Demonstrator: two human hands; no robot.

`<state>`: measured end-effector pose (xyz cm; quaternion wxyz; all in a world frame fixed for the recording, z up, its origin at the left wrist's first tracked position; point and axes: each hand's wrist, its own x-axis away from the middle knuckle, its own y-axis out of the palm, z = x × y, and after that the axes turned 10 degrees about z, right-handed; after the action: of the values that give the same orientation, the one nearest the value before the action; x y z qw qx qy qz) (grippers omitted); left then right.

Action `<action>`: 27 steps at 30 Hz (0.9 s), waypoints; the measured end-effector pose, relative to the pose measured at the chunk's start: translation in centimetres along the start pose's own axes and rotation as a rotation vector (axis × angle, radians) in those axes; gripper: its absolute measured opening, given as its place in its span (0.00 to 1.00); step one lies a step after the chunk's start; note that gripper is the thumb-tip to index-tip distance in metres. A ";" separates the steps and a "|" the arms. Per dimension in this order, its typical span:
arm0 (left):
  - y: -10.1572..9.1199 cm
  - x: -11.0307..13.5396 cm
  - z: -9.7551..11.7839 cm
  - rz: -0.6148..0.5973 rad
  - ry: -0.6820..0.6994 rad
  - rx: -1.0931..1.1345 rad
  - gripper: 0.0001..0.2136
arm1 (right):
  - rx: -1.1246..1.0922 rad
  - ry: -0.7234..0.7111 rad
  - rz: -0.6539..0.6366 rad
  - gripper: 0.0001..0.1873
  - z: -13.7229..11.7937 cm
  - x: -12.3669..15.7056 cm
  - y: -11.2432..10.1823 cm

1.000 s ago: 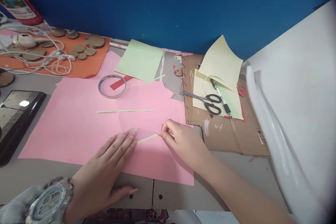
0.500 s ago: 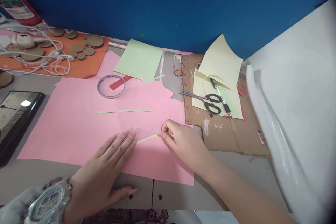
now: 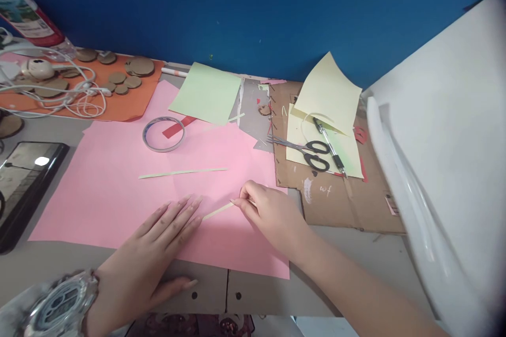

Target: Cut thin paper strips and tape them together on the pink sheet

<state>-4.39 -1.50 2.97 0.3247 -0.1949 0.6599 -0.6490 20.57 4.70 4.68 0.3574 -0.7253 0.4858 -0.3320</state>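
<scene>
A large pink paper sheet lies under both hands. My left hand rests flat on it, fingers stretched out, the fingertips at the left end of a thin pale yellow paper strip. Thumb and fingers of my right hand pinch that strip; its right part is mostly hidden by the hand. Above the hands a pale green paper strip lies on the pink sheet. A roll of tape lies farther back, with a red paper strip partly inside its ring.
Scissors and a pen lie on yellow paper atop cardboard at right. Green paper curls behind the tape. White earphones and cardboard discs cover orange paper. A phone lies at left.
The whole view has shifted slightly. The green strip now slants a little more. My left hand still lies flat, and my right hand keeps its pinch on the yellow strip.
</scene>
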 end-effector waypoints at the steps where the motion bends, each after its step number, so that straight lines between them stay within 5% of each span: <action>1: -0.1 0.1 -0.1 -0.004 0.009 -0.006 0.40 | 0.001 -0.001 -0.007 0.12 0.0 0.0 0.0; 10: -0.6 1.2 -0.6 -0.001 -0.007 -0.029 0.40 | 0.013 -0.023 0.023 0.11 0.0 0.1 0.2; 20: 0.5 -3.6 0.6 0.011 0.015 0.003 0.41 | 0.087 -0.072 0.096 0.07 0.1 0.3 0.7; 27: 1.5 -4.3 -0.2 0.005 0.093 0.046 0.45 | 0.030 -0.082 0.094 0.09 0.3 0.2 0.5</action>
<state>-1.27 1.70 2.28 0.2997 -0.1551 0.6597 -0.6715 20.65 4.48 4.10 0.4030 -0.7093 0.4991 -0.2922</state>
